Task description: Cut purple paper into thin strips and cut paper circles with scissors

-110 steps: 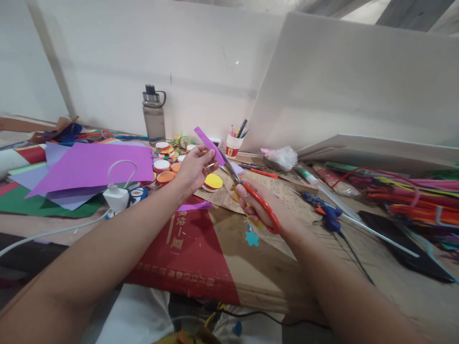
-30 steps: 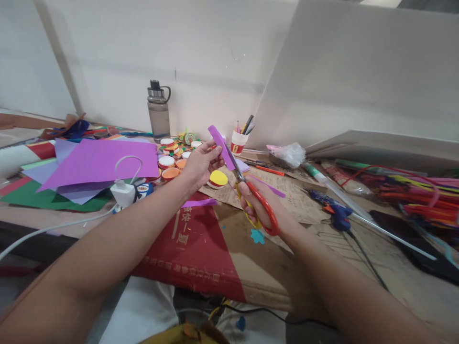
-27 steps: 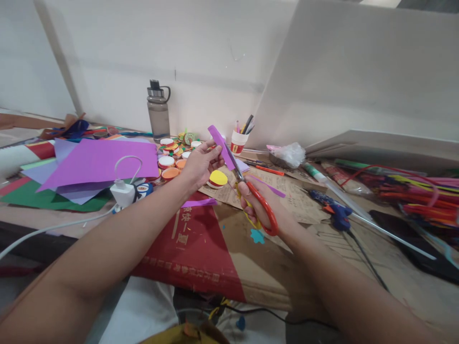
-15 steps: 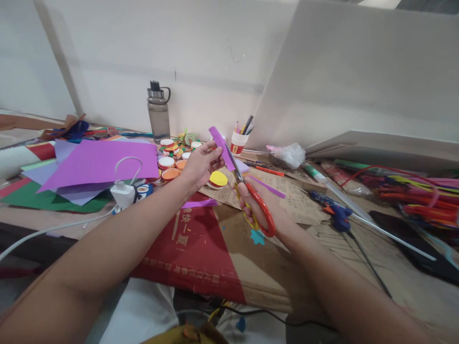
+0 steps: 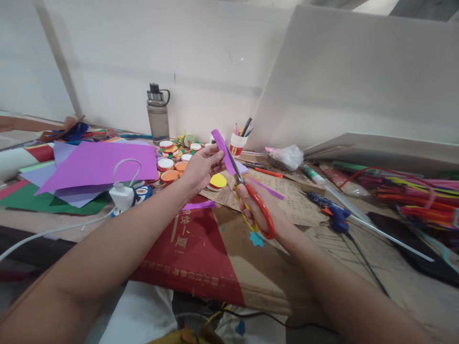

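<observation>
Between the thumb and fingers of my left hand is a narrow purple paper strip, tilted up to the left above the table. My right hand is closed round the handles of a pair of scissors, one handle red and the other yellow. The scissor blades lie along the right edge of the strip; whether they are cutting into it I cannot tell. Below the hands sits a yellow-topped round piece. Another purple strip rests on the red-printed cardboard, and a blue paper flower lies under the scissors.
Purple paper sheets and a white plug are on the left. Behind stand a water bottle and a paper cup of pens. To the right lie a blue glue gun, a black tablet-like slab and colourful pipe cleaners.
Both hands, with the strip and scissors, keep nearly the same pose. The strip's top end has shifted slightly right and down. The camera view has moved a little.
</observation>
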Tool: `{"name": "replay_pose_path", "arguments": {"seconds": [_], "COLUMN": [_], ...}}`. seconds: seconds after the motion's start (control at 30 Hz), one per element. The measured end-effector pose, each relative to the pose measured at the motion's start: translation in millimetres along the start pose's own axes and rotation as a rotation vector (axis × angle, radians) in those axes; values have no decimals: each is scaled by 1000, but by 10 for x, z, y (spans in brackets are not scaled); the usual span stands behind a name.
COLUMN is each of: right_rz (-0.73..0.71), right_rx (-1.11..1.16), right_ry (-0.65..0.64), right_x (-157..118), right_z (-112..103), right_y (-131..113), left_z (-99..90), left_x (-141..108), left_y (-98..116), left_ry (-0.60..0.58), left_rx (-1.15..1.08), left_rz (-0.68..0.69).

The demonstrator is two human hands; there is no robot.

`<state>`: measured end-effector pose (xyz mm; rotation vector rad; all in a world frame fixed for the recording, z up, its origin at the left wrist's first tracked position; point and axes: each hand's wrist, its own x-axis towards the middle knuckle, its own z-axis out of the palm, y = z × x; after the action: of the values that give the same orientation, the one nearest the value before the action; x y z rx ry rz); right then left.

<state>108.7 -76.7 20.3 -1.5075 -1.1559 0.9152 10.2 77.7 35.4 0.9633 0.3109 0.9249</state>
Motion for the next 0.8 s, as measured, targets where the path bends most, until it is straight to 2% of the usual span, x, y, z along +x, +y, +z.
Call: {"name": "replay_pose_path", "arguments": {"seconds": [0.27,0.5,0.8], "right_rz": [17,20,-13], "right_rx": [-13,-106,-82], "right_ry": [20,6,-7], "right_x": [-7,1,16], "right_z": [-4,-33,-15], "right_y": [-19,8,30], "left_z": [8,-44,-19], "left_x": [-17,17,24], "left_y": [10,41,20], "left_ry": [15,104,81], "left_rx": [-13,-10,2], "left_rz": [-20,80,57]}}
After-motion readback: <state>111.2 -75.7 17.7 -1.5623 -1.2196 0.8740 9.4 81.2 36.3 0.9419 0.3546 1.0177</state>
